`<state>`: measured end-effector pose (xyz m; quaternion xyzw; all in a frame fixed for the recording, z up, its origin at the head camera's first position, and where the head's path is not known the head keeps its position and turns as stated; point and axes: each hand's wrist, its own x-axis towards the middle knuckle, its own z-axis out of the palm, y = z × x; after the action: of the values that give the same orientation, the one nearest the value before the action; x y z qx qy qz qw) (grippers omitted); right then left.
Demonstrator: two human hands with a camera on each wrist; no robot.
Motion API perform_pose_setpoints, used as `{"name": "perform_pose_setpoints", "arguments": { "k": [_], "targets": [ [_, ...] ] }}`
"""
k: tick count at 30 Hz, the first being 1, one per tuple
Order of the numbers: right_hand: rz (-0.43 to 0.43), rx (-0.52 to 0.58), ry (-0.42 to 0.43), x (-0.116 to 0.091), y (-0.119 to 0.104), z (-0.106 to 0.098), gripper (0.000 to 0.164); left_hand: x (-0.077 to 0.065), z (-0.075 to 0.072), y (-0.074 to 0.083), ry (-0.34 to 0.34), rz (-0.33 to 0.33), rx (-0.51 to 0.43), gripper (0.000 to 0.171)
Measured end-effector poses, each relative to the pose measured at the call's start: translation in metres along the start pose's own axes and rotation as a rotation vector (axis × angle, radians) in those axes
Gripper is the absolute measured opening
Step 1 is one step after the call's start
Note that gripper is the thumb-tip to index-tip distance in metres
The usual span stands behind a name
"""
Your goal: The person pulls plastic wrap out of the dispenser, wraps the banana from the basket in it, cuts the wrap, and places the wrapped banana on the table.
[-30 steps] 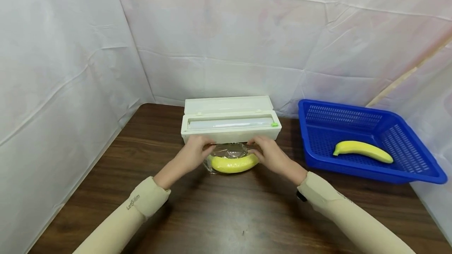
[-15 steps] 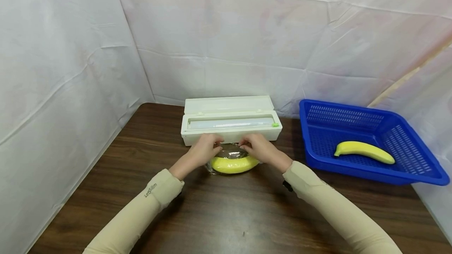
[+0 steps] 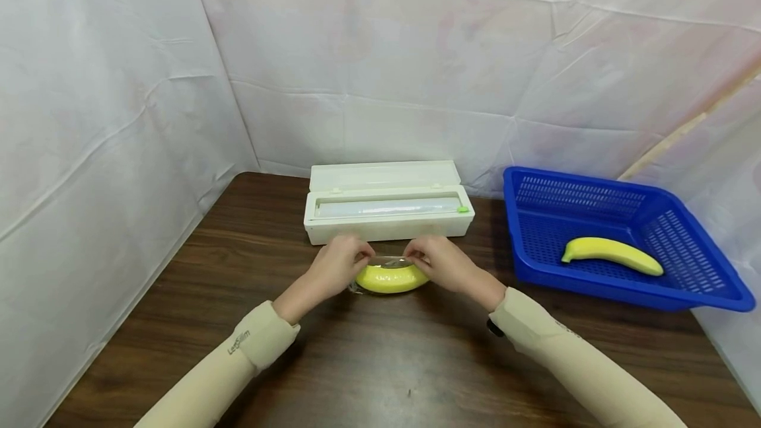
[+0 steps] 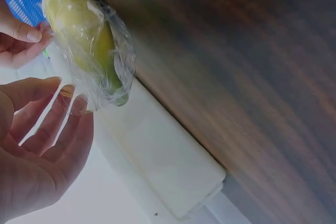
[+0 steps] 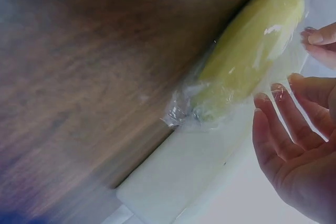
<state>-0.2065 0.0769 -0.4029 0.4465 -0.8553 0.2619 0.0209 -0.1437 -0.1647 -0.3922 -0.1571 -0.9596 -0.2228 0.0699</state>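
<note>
A yellow banana (image 3: 392, 279) lies on the table in front of the white box, wrapped in clear cling film (image 4: 124, 51). At its left end, my left hand (image 3: 338, 263) pinches the film's far edge between thumb and fingertips. My right hand (image 3: 442, 261) pinches the same edge nearer the banana's right end. A short stretch of film (image 3: 390, 260) spans the gap between the two hands. Crumpled film (image 5: 181, 106) sticks out past the banana's end in the right wrist view. In the head view the fingers hide both tips of the banana.
Just behind the hands stands a white cling film box (image 3: 389, 228), lid raised, with a film roll (image 3: 386, 208) and a green slider (image 3: 463, 209). A blue basket (image 3: 517, 243) at the right holds another banana (image 3: 612, 255). White sheets (image 3: 380, 71) enclose the brown table (image 3: 380, 362).
Both hands came closer together along the film's far edge, then moved slightly toward me. The film edge has come nearer the banana with them. The box and basket have stayed put.
</note>
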Motion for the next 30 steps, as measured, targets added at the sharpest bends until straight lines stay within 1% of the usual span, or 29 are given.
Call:
{"name": "perform_pose_setpoints", "arguments": {
  "k": [3, 6, 11, 16, 20, 27, 30],
  "targets": [
    [-0.054, -0.068, 0.012, -0.008, -0.002, 0.003, 0.007, -0.008, 0.001, 0.002, -0.013, 0.018, 0.021, 0.013],
    [-0.099, -0.126, 0.031, -0.015, -0.002, 0.007, 0.008, -0.014, 0.002, 0.002, -0.015, 0.068, 0.048, 0.012],
    [-0.149, -0.161, 0.058, -0.024, -0.003, 0.013, 0.013, -0.021, 0.006, -0.002, 0.01, 0.142, 0.085, 0.01],
    [-0.223, -0.186, 0.105, -0.03, -0.002, 0.017, 0.018, -0.028, 0.011, -0.005, 0.039, 0.209, 0.116, 0.01],
    [-0.271, -0.216, 0.136, -0.035, 0.001, 0.021, 0.022, -0.031, 0.015, -0.008, 0.048, 0.25, 0.115, 0.009],
    [-0.307, -0.348, 0.072, -0.042, 0.001, 0.024, 0.038, -0.033, 0.016, -0.01, 0.031, 0.292, 0.092, 0.007],
    [-0.326, -0.389, 0.079, -0.043, 0.002, 0.026, 0.04, -0.033, 0.016, -0.01, 0.019, 0.293, 0.081, 0.007]
  ]
}}
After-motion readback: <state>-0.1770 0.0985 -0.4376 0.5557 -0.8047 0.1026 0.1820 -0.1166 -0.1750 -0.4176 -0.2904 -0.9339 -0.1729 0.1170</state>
